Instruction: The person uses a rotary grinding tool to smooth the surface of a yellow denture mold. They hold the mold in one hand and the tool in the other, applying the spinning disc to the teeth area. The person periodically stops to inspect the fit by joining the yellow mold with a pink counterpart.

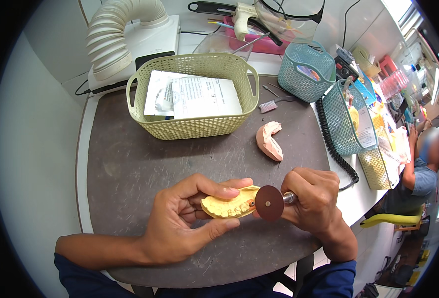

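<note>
A yellow dental cast (224,206) with a row of teeth is gripped between the thumb and fingers of my left hand (184,213). Near the cast's right end sits a small orange-brown patch with a dark hole. My right hand (313,201) is wrapped round a rotary handpiece (290,197), of which mainly the metal nose shows. A thin dark-red cutting disc (269,203) is mounted on it, its flat face toward me. The disc's edge is right beside the cast's right end; whether they touch I cannot tell. Beyond my hands, a pinkish dental cast (269,141) lies on the dark worktop (180,159).
A green basket (189,128) with papers and packets stands at the back. Blue baskets (304,74) and a black coiled cord (336,154) line the right side. A small brush (268,107) lies behind the pink cast. A ribbed hose (108,39) is back left; another person (420,171) sits far right.
</note>
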The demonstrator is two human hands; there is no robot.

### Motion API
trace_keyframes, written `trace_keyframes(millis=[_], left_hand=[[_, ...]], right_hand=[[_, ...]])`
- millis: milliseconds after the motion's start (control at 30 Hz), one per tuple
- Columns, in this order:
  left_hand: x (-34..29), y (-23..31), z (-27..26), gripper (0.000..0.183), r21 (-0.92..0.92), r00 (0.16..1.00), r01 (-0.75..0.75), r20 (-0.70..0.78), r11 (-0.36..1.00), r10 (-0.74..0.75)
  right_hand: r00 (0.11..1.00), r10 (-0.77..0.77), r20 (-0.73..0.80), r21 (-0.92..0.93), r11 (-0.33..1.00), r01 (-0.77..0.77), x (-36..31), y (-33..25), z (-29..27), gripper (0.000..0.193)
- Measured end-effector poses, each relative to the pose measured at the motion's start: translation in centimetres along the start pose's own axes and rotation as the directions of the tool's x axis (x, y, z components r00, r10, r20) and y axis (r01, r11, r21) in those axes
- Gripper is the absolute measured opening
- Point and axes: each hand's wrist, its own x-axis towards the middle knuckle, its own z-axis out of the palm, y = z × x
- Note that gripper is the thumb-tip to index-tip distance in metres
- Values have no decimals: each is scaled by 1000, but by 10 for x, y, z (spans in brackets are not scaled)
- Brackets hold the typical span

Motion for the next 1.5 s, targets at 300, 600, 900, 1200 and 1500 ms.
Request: trace_keyframes(millis=[300, 600, 900, 1200, 1500], left_hand=[[0, 3, 1, 35, 44, 1000, 8, 14, 999, -9], [0, 0, 0, 31, 47, 999, -37, 19, 998, 36], [0, 0, 0, 31, 80, 999, -51, 11, 996, 50], [0, 0, 0, 31, 71, 999, -52, 17, 996, 51], [0, 1, -1, 34, 96, 999, -34, 36, 995, 31]], right_hand=[[1000, -7, 5, 2, 1000, 7, 0, 0, 0, 49], [999, -28, 21, 7, 1000, 28, 0, -1, 0, 48], [999, -37, 14, -3, 999, 37, 1, 0, 0, 48], [1000, -26, 6, 7, 1000, 26, 0, 0, 0, 48], [1000, -15, 10, -7, 1000, 15, 0, 1, 0, 49]])
